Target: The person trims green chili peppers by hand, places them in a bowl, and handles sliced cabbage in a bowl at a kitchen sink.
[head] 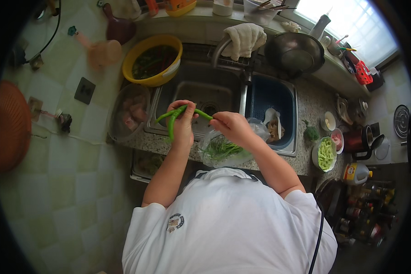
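Several long green peppers [173,124] are gripped in my left hand [184,128], above the near rim of the steel sink [195,89]. One of them stretches to the right, and the fingertips of my right hand [233,127] pinch its far end. Below my right hand, on the counter's front edge, lies a clear plastic bag [209,159] with thin green stalks [222,148] in it. The palm side of my right hand is hidden.
Left of the sink stand a yellow basin [178,46] of dark leafy greens and a clear tub with meat chunks [135,113]. A blue basket [260,89] fills the right bowl. Farther right are broccoli [311,133] and a bowl of sliced green vegetable [325,154]. A faucet [221,51] carries a cloth.
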`<state>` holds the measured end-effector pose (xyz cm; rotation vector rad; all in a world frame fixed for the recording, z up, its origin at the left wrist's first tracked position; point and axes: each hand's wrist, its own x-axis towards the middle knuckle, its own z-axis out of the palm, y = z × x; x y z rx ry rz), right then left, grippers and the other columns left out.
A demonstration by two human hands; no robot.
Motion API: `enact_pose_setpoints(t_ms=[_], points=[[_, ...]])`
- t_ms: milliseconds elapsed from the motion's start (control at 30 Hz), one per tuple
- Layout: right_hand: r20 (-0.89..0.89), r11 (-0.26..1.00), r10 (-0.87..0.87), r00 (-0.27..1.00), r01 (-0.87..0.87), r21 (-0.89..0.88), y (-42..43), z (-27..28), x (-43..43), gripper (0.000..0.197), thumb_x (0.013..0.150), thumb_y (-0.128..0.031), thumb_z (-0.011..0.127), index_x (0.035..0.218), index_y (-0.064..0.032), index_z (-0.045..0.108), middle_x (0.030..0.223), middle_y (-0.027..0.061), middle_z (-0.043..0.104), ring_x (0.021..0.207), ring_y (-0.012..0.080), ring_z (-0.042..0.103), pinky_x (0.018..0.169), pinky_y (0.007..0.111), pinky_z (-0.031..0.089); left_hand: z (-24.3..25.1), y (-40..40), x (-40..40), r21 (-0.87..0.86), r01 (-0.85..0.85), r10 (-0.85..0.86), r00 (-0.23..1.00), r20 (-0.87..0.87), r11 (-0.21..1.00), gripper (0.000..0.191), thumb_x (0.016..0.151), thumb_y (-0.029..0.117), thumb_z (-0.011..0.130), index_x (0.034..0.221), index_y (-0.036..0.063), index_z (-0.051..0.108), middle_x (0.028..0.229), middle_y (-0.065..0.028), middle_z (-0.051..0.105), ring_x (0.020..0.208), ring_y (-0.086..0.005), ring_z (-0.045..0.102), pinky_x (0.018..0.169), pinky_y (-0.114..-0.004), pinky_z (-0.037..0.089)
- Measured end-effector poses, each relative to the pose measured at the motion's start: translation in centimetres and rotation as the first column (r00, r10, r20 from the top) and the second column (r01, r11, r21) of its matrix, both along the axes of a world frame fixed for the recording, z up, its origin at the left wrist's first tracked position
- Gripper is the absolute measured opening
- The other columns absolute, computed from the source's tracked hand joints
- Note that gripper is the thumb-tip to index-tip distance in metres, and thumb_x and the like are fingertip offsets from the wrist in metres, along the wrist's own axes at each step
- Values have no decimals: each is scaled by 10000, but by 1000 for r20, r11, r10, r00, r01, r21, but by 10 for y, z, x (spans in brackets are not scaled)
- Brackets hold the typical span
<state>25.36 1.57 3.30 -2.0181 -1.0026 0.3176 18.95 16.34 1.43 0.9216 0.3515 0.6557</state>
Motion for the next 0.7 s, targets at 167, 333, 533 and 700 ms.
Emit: enact_pose_setpoints(t_ms=[167, 333, 533, 700], points=[[189, 995, -43, 981, 26, 93, 0, 8, 4, 199, 823, -233, 560, 759, -47, 590, 671, 113, 563, 654, 305, 559, 544, 387, 421, -4, -6, -3, -41, 231, -229, 972, 47, 972, 185, 772, 43, 671, 915, 68, 556, 886, -43, 592, 783, -124, 585, 655, -236, 501], [301, 997, -14, 954, -9, 77, -3, 9, 3, 176, 818, -205, 552, 764, -39, 577, 686, 111, 569, 686, 300, 565, 589, 390, 447, -1, -13, -7, -186, 375, -374, 926, 42, 908, 180, 783, 4, 639, 928, 77, 561, 931, -42, 584, 827, -134, 589, 727, -250, 522], [527, 990, 79, 846, -5, -140, -4, 10, 2, 140, 788, -179, 562, 784, -40, 551, 674, 99, 568, 722, 294, 572, 626, 389, 463, 7, -10, -14, 497, 285, -181, 952, -248, 819, 188, 763, 21, 670, 910, 47, 557, 873, -46, 590, 801, -141, 583, 735, -252, 496], [367, 988, 117, 923, -146, 53, -7, 16, 3, 124, 772, -147, 557, 800, -30, 529, 711, 85, 555, 636, 236, 561, 579, 360, 451, 14, -7, -17, 408, 272, -255, 962, -96, 872, 182, 764, 48, 677, 899, 47, 556, 872, -51, 591, 791, -143, 587, 719, -255, 505]])
